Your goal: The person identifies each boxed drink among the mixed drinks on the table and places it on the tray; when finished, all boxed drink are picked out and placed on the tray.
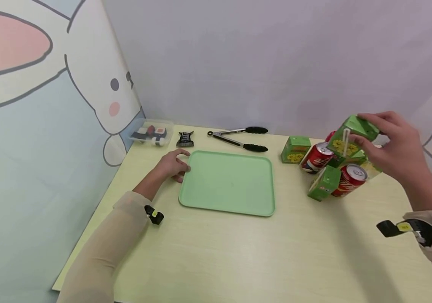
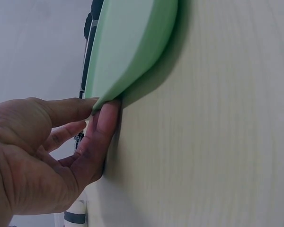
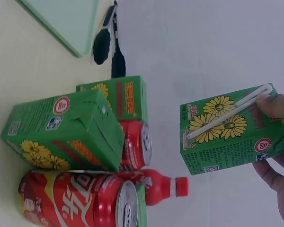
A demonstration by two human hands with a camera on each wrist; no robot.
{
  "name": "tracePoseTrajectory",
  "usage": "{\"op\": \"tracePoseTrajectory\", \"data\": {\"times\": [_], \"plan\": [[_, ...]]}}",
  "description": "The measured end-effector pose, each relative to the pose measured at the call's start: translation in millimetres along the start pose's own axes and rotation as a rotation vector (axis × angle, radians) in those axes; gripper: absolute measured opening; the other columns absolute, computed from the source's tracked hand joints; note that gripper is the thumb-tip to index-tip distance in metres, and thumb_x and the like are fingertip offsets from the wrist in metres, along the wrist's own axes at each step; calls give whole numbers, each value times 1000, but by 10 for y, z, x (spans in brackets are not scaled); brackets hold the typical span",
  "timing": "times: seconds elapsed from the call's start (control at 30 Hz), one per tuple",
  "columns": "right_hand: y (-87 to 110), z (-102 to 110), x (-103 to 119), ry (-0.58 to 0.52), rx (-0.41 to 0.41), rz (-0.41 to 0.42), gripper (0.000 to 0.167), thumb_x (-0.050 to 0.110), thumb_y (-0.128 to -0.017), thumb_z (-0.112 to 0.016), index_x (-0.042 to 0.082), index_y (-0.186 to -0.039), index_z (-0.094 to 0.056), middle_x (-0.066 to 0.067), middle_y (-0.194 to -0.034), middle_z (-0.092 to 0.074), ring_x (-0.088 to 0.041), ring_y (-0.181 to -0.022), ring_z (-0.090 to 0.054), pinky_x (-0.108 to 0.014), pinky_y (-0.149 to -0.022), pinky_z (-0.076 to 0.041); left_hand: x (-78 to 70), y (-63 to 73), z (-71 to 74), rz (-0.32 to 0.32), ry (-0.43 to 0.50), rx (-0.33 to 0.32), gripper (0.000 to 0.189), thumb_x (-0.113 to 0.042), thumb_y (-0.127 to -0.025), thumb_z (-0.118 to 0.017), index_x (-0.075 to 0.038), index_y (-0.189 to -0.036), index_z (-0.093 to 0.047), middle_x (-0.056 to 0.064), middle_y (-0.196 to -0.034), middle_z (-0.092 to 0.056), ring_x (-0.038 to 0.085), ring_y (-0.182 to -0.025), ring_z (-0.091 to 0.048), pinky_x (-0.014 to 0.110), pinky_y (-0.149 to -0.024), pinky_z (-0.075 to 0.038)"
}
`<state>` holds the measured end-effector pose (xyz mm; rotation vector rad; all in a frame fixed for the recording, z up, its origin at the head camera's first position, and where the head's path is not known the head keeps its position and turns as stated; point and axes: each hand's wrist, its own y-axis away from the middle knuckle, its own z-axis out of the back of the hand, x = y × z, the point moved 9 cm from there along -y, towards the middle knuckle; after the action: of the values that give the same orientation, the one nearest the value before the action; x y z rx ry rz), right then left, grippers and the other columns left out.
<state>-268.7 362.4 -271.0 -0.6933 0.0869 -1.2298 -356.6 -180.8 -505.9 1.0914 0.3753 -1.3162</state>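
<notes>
My left hand pinches the left rim of a light green tray, thumb above and fingers beneath the edge in the left wrist view. My right hand holds a green drink carton with yellow flowers and a white straw on its side, raised over a cluster of drinks. Below it stand a tilted green carton, a red soda can, another red can and a further green carton. A red bottle shows behind the cans in the right wrist view.
Black-handled tongs lie behind the tray near the wall. To their left are a small black packet and a clear plastic box holding sushi-like pieces. A wall borders the table's far side.
</notes>
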Motion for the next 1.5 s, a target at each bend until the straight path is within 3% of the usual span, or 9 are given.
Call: {"op": "tracePoseTrajectory", "data": {"times": [0.07, 0.13, 0.4, 0.63, 0.87, 0.97, 1.2, 1.33, 1.5], "plan": [[-59, -69, 106, -37, 6, 31, 58, -1, -93, -85, 6, -149, -69, -23, -130, -63, 18, -106, -38, -2, -81, -30, 12, 3, 4, 6, 0, 0, 62, -9, -104, -77, -20, -160, -51, 22, -129, -72, 20, -80, -78, 39, -71, -73], [-124, -145, 233, -75, 15, 65, 60, -3, -91, -87, 7, -148, -70, -22, -129, -65, 18, -104, -41, -2, -81, -32, 25, 3, 8, 9, 2, 0, 63, -9, -104, -77, -20, -160, -52, 22, -129, -72, 20, -80, -78, 40, -71, -73], [-359, -509, 645, -147, 84, 115, 57, 5, -96, -86, 10, -150, -69, -17, -132, -65, -2, -95, -48, -6, -65, -37, 71, -6, 15, 4, 15, -10, 62, -8, -104, -77, -20, -159, -53, 22, -127, -72, 20, -79, -78, 40, -70, -73], [-470, -803, 891, -221, 98, 174, 55, 4, -95, -87, 6, -147, -70, -21, -129, -67, -30, -102, -64, -10, -76, -40, 83, 14, -55, -7, 21, 3, 62, -10, -104, -76, -20, -160, -53, 22, -127, -73, 20, -77, -78, 39, -69, -73], [-587, -1185, 1014, -248, 134, 194, 53, 9, -97, -86, 6, -148, -69, -20, -130, -67, -29, -100, -68, -6, -79, -44, 82, 31, -51, -4, 27, -11, 61, -9, -104, -77, -20, -159, -53, 22, -127, -73, 19, -77, -79, 39, -69, -73], [-620, -1338, 1085, -267, 144, 208, 52, 10, -98, -86, 6, -147, -70, -19, -130, -68, -30, -99, -69, -14, -80, -50, 84, 22, -42, -4, 28, -14, 61, -8, -104, -77, -20, -159, -53, 22, -126, -73, 19, -78, -79, 39, -68, -72], [-664, -1655, 1299, -362, 218, 194, 48, 14, -102, -83, 7, -148, -69, -18, -132, -68, -33, -103, -71, -48, -86, -64, 73, 5, -44, -6, 32, -8, 61, -9, -104, -77, -19, -160, -53, 21, -124, -74, 19, -79, -78, 39, -68, -72], [-673, -1847, 1416, -422, 268, 171, 49, 16, -103, -82, 8, -149, -68, -18, -135, -67, -34, -107, -71, -53, -89, -65, 60, -12, -58, -10, 45, -6, 61, -8, -104, -77, -19, -160, -54, 21, -124, -74, 19, -78, -78, 39, -68, -72], [-686, -2096, 1586, -478, 296, 171, 50, 15, -101, -84, 7, -148, -69, -18, -138, -67, -34, -110, -72, -51, -90, -67, 54, -21, -42, -7, 49, -16, 61, -8, -104, -77, -20, -159, -55, 20, -122, -73, 18, -75, -77, 38, -67, -72]]}}
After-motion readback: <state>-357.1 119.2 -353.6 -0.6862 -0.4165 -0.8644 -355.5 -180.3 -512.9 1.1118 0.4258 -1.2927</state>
